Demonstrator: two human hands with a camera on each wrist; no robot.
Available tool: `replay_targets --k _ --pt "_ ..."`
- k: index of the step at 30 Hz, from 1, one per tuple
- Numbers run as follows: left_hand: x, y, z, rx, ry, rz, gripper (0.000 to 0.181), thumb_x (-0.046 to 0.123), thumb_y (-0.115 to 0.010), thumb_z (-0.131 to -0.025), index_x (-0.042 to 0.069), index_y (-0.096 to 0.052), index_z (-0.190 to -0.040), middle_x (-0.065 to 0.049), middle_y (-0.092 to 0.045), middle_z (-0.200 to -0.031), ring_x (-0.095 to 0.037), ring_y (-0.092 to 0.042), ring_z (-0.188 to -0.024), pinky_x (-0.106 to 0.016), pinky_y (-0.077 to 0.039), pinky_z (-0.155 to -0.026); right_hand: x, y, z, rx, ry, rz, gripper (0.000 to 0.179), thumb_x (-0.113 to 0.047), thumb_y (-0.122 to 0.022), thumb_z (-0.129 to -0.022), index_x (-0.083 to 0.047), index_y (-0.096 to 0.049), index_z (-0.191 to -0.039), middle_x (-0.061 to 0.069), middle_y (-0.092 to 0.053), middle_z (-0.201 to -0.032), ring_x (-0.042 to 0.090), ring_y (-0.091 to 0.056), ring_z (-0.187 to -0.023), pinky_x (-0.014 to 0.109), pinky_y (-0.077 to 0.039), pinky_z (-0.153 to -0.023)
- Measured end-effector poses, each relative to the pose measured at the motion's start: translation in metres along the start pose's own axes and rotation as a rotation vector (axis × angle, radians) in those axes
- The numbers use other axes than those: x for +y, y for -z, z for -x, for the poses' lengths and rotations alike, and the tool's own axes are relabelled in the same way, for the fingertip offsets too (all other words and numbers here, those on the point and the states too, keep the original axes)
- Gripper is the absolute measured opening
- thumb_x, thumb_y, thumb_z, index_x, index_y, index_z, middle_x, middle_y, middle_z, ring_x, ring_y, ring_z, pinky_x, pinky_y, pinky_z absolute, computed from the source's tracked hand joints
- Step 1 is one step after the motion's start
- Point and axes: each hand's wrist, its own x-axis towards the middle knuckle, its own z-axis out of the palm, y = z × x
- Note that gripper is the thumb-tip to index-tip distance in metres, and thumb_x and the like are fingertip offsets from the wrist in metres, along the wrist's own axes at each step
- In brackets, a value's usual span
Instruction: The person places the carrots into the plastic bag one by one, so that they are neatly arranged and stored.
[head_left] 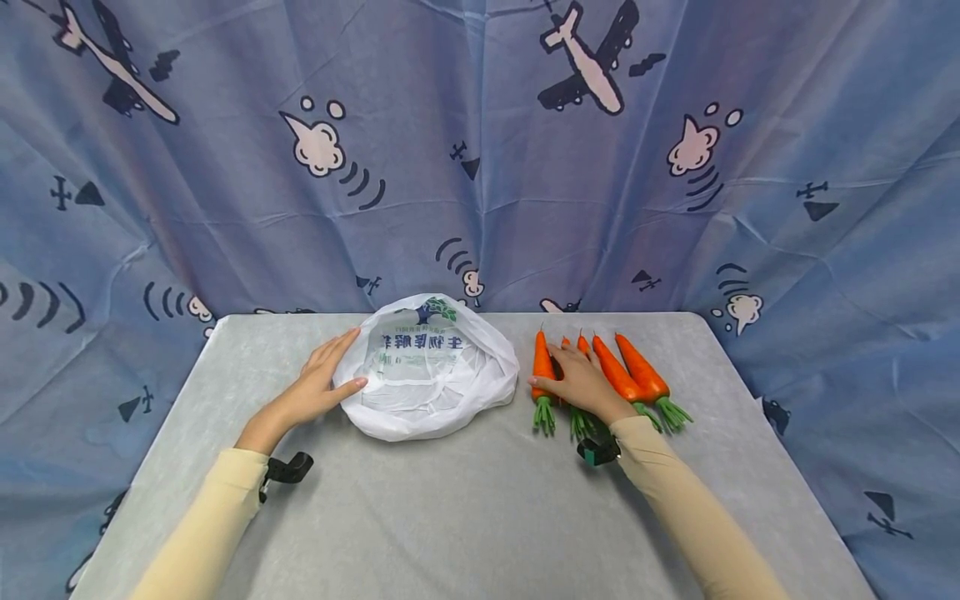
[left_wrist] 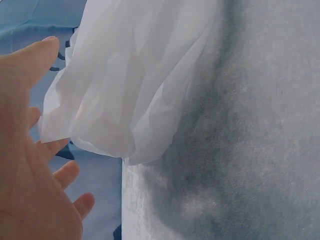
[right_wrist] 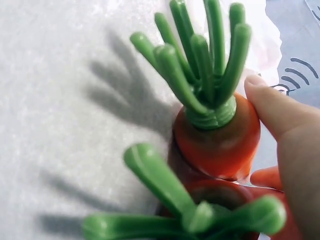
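Note:
A white plastic bag (head_left: 480,408) with printed lettering stands with its mouth spread wide. At its left side is my left hand (head_left: 315,387), thumb over the rim and fingers loosely spread along the outside. In the left wrist view the bag (left_wrist: 130,85) hangs beside the fingers (left_wrist: 65,174). To the right, several orange carrots with green stem stubs lie side by side. My right hand (head_left: 585,379) reaches over them, its thumb and fingers around the leftmost carrot (head_left: 542,354). In the right wrist view the thumb lies against that carrot (right_wrist: 220,145).
Two carrots lie to the right of my right hand, the outermost carrot (head_left: 641,367) slanting. All stand on a grey-white table (head_left: 450,517). Behind its far edge hangs a blue curtain (head_left: 420,208) with aeroplane prints. Each wrist wears a black camera mount (head_left: 288,468).

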Motion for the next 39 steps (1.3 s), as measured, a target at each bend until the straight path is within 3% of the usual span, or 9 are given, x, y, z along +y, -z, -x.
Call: replay_targets --k 11,13,17,20,24,39 --pt "-0.0038 -0.0022 -0.0008 0.020 -0.025 0.085 0.080 0.030 -0.060 -0.098 0.027 -0.011 -0.161 -0.021 -0.021 -0.164 -0.049 -0.019 -0.148 -0.072 -0.019 -0.115 -0.0047 0.0029 -0.0026 0.018 0.013 0.001 0.090 -0.058 -0.067 -0.086 -0.001 -0.039 -0.150 0.020 -0.047 -0.151 0.046 -0.033 -0.145 0.061 -0.014 -0.123" --pt "-0.0045 -0.0022 -0.0012 0.025 -0.039 0.102 0.077 0.028 -0.060 -0.099 0.029 -0.013 -0.160 -0.020 -0.022 -0.164 -0.048 -0.021 -0.148 -0.071 -0.020 -0.115 -0.0048 0.0023 -0.0038 0.014 0.008 0.004 0.090 -0.058 -0.067 -0.086 -0.002 -0.040 -0.150 0.021 -0.054 -0.144 0.046 -0.036 -0.142 0.059 -0.016 -0.123" --pt "-0.0057 -0.0024 -0.0017 0.034 -0.066 0.110 0.071 0.026 -0.059 -0.099 0.025 -0.021 -0.159 -0.018 -0.025 -0.163 -0.046 -0.023 -0.148 -0.069 -0.020 -0.116 -0.0041 0.0001 -0.0063 0.009 0.001 0.006 0.089 -0.059 -0.066 -0.086 -0.002 -0.041 -0.149 0.018 -0.069 -0.111 0.039 -0.054 -0.120 0.056 -0.023 -0.120" --pt "-0.0065 -0.0034 -0.0022 0.035 -0.063 0.109 0.069 0.026 -0.058 -0.100 0.022 -0.022 -0.159 -0.018 -0.026 -0.163 -0.047 -0.023 -0.148 -0.069 -0.020 -0.116 -0.0041 -0.0008 -0.0068 0.006 -0.002 0.001 0.089 -0.059 -0.067 -0.086 -0.001 -0.042 -0.149 0.011 -0.066 -0.090 0.030 -0.058 -0.096 0.056 -0.025 -0.119" --pt "-0.0072 -0.0038 -0.0029 0.030 -0.036 0.102 0.070 0.028 -0.057 -0.100 0.022 -0.020 -0.159 -0.021 -0.025 -0.162 -0.048 -0.023 -0.147 -0.069 -0.020 -0.116 -0.0046 -0.0011 -0.0073 0.014 0.005 -0.009 0.088 -0.058 -0.068 -0.085 0.000 -0.043 -0.148 0.008 -0.062 -0.081 0.024 -0.055 -0.080 0.055 -0.029 -0.115" --pt "-0.0058 -0.0049 -0.0049 0.020 -0.002 0.110 0.075 0.029 -0.059 -0.099 0.023 -0.017 -0.160 -0.023 -0.024 -0.162 -0.049 -0.023 -0.147 -0.069 -0.020 -0.117 -0.0046 -0.0033 -0.0084 0.064 0.011 -0.041 0.084 -0.054 -0.071 -0.084 -0.002 -0.046 -0.146 0.004 -0.060 -0.072 0.017 -0.052 -0.067 0.049 -0.037 -0.102"
